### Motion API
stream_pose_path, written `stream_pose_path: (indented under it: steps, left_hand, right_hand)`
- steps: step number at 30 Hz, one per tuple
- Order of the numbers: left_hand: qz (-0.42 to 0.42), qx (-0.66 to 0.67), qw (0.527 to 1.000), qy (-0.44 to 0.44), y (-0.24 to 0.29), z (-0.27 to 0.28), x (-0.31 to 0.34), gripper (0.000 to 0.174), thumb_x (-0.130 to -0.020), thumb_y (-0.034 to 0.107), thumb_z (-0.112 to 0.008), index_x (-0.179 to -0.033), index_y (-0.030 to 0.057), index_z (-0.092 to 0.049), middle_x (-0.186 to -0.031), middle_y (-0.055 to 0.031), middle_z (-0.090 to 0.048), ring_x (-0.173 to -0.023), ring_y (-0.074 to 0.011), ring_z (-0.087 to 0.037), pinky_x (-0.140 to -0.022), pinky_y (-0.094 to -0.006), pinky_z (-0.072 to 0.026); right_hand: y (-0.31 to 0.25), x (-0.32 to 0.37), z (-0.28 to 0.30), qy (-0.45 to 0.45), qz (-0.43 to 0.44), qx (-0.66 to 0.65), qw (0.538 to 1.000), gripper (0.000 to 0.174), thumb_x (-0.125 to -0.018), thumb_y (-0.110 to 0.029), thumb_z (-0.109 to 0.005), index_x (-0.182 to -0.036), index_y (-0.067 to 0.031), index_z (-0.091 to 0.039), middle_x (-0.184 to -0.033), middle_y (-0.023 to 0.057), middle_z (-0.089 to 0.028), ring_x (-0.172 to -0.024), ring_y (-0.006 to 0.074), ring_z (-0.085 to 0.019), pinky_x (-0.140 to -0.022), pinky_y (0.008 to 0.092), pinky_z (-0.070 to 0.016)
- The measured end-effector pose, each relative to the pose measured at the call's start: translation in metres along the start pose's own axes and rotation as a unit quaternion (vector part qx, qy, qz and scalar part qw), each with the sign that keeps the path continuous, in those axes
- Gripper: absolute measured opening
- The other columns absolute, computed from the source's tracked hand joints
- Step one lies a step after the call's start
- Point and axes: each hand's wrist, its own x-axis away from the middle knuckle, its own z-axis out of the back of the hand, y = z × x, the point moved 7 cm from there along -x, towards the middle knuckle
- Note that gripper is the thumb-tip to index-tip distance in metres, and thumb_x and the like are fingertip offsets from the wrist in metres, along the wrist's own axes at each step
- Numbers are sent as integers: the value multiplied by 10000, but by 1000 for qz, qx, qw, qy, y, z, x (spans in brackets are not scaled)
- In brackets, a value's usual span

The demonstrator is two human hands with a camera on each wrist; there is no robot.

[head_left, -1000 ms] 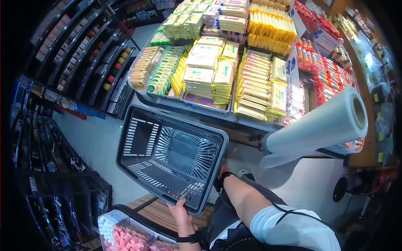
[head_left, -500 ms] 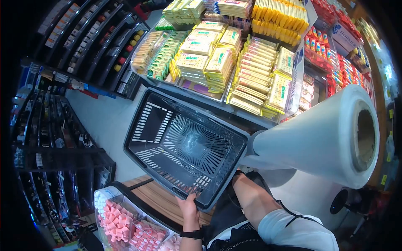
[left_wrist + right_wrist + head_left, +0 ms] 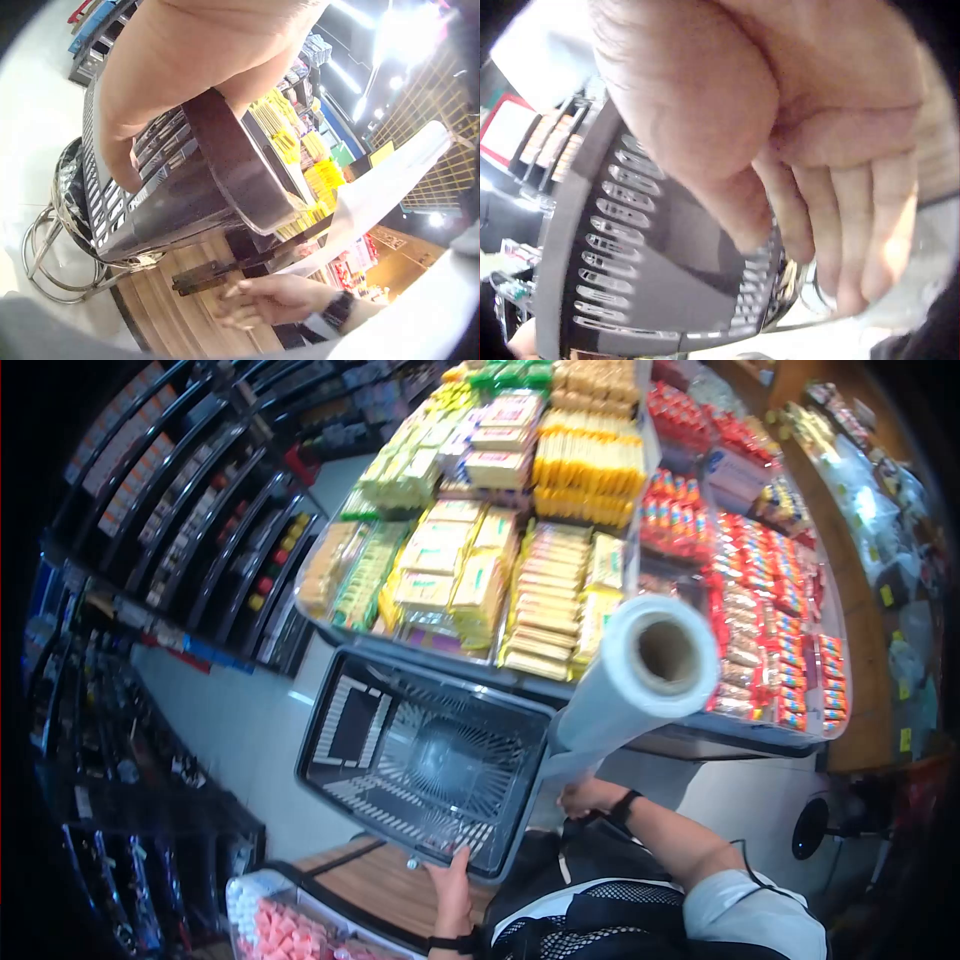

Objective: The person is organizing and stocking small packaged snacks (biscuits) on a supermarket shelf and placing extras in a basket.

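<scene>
My left hand (image 3: 450, 885) grips the near rim of a dark grey plastic shopping basket (image 3: 440, 750). Tilted towards me, the basket shows a slotted interior with nothing in it. In the left wrist view, the thumb of that hand (image 3: 202, 67) hooks over the basket's edge (image 3: 240, 172). To the right of the basket is my right hand (image 3: 588, 797), holding nothing. Its fingers (image 3: 855, 217) hang loose and nearly straight beside the slotted wall (image 3: 697, 232) in the right wrist view. A large roll of clear plastic film (image 3: 600, 710) rises by the basket's right end.
Ahead, a display counter (image 3: 520, 678) bears stacks of packaged biscuits (image 3: 430, 575) and red-wrapped snacks (image 3: 760, 570). Black shelving (image 3: 190, 510) lines the left. At lower left, a bin of pink sweets (image 3: 285, 930) sits near a wooden surface (image 3: 390, 885).
My right hand, earlier partly hidden at the basket's right end, now shows fully, apart from it on the right. My left hand keeps its grip. The view has shifted, bringing the roll left.
</scene>
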Motion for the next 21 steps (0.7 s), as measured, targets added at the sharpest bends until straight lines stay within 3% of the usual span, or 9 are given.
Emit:
stream_pose_path:
  steps: [1,3,7,8,9,13,16,19,21]
  left_hand:
    - [27,5,999,-19,-16,8,-3,611,-879,-68,-606,-1431,49,-372,-1300,-114,-536,-1124,-215,-581,-934,-336,-508]
    - [51,25,998,-33,-30,27,-18,600,-891,-59,-609,-1433,37,-372,-1269,-130,-558,-1092,-220,-602,-919,-354,-520]
    - [33,-1,999,23,-18,6,-23,662,-824,-71,-619,-1428,28,-370,-1254,-137,-562,-1103,-237,-599,-924,-371,-518]
    - [28,-22,997,65,-19,8,-23,689,-790,-76,-621,-1425,25,-372,-1251,-138,-564,-1107,-244,-598,-926,-374,-517]
    - [24,-20,997,68,-23,13,-20,689,-790,-76,-621,-1425,25,-372,-1251,-138,-564,-1107,-244,-598,-926,-374,-517]
    - [21,0,1000,17,-11,2,-8,827,-726,-76,-650,-1466,20,-295,-1324,-147,-501,-1136,-255,-567,-977,-380,-481]
    - [4,-18,989,144,-9,26,-2,857,-732,-22,-717,-1472,23,-287,-1328,-154,-504,-1127,-273,-576,-964,-396,-491]
    - [-39,-169,945,278,15,11,33,883,-740,22,-768,-1475,29,-278,-1312,-158,-510,-1168,-291,-556,-986,-394,-476]
    - [-71,-507,769,383,81,-26,57,778,-793,3,-732,-1454,22,-321,-1277,-157,-519,-1182,-291,-537,-1001,-383,-457]
  right_hand:
    - [4,31,22,-32,-27,28,999,272,-908,-288,-667,-868,-25,-725,-746,72,-693,-607,150,-638,-580,275,-498]
    - [-49,104,64,-30,-112,108,987,287,-899,-271,-670,-926,8,-730,-750,64,-696,-668,136,-670,-619,265,-527]
    - [-131,205,195,267,18,39,963,264,-883,-232,-701,-888,31,-718,-704,59,-671,-642,125,-646,-610,282,-527]
    - [-150,212,224,318,122,14,940,233,-888,-200,-693,-914,30,-710,-741,61,-679,-665,115,-635,-624,284,-518]
    - [-168,218,252,406,197,103,886,216,-887,-175,-691,-942,33,-698,-773,80,-681,-698,143,-646,-650,296,-518]
    - [-254,180,323,448,361,90,813,262,-846,-158,-732,-1030,18,-670,-919,167,-713,-847,258,-699,-760,361,-538]
    - [-316,109,331,443,358,245,785,312,-798,-175,-719,-1064,-15,-684,-1012,213,-690,-966,378,-661,-845,432,-531]
    - [-333,27,342,367,242,425,791,226,-801,-61,-616,-993,-4,-720,-1033,212,-693,-1023,395,-655,-884,469,-527]
    - [-331,6,334,277,170,508,798,261,-819,-72,-616,-1049,-26,-733,-1083,187,-702,-1053,367,-657,-883,467,-532]
